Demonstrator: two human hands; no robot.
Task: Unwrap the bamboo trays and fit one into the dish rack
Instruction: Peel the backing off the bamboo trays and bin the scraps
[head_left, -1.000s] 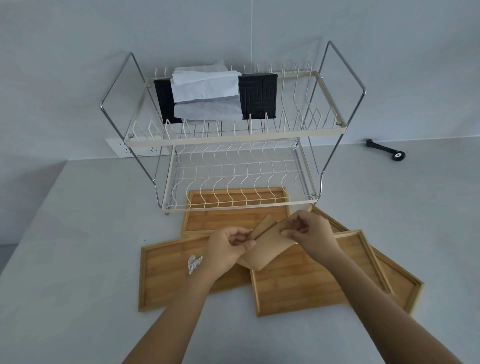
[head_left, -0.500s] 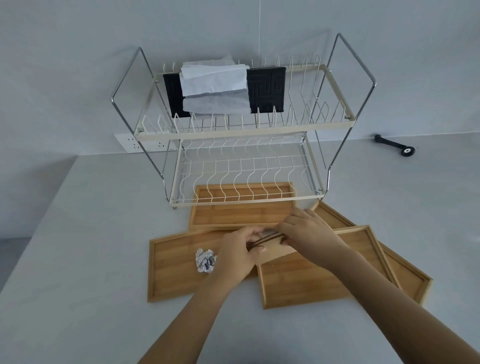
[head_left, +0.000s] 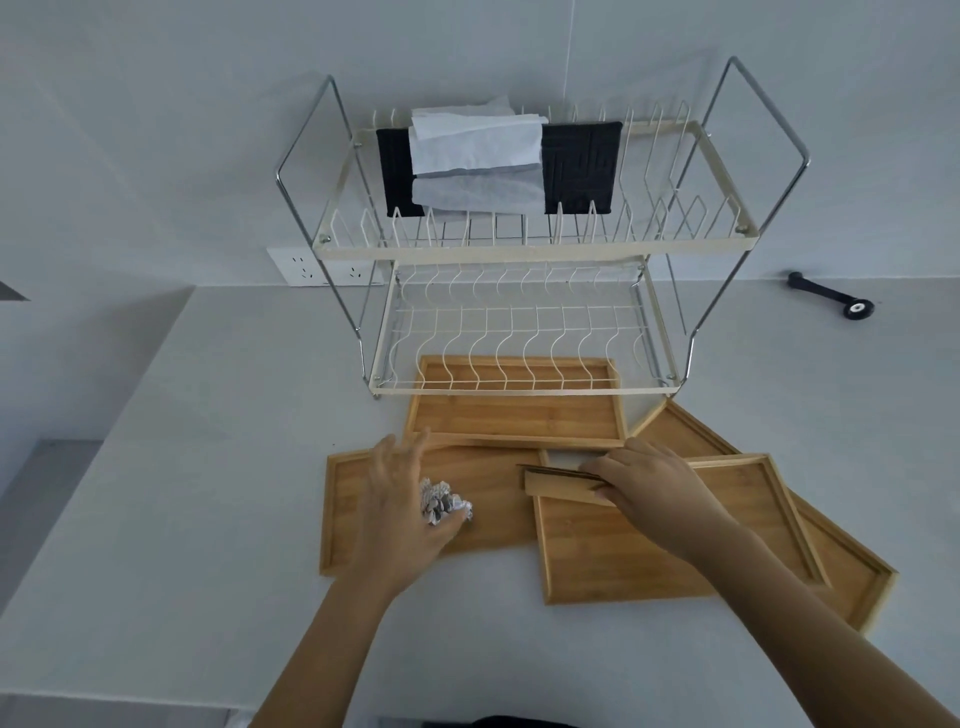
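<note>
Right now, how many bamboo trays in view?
4. One tray lies partly under the dish rack, one front-left tray under the left hand, one front-centre tray under the right hand, one far-right tray partly buried. More could be hidden.

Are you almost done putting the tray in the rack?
Partly. Four bamboo trays lie bare on the counter. The right hand holds folded brown paper; the left hand reaches over a crumpled wrapper. One tray sits partly under the rack, but none is fitted in yet.
</note>
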